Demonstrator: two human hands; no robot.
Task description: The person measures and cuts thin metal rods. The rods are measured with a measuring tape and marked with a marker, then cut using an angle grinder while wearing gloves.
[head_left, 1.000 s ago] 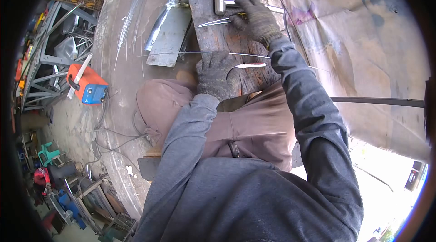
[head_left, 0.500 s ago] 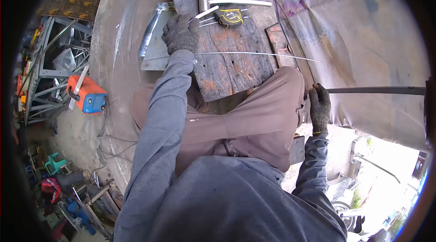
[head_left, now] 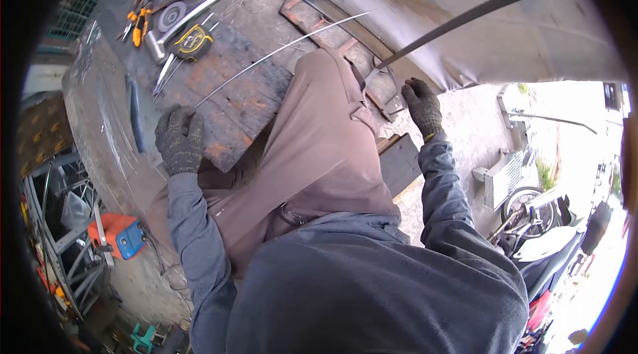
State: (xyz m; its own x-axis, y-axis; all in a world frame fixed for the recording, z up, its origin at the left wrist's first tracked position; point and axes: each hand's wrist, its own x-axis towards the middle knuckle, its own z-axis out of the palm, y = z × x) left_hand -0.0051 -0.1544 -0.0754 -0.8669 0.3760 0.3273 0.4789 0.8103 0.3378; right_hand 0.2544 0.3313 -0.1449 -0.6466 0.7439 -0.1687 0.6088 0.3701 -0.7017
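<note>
Across the wooden board (head_left: 232,121), a thin rod (head_left: 276,50) slants forward and rightward.

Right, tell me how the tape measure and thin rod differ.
The tape measure is compact; the thin rod is long, slender and slightly bowed. The tape measure is black and yellow; the thin rod is pale silver. The tape measure sits wholly over the dark board; the thin rod reaches past its edge. Both show against that board.

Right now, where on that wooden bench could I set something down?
The bench is bare between the thin rod and its near edge, beside the left hand, and between rod and tape measure. Toward the far end, pliers, disc and hammer crowd it.
</note>
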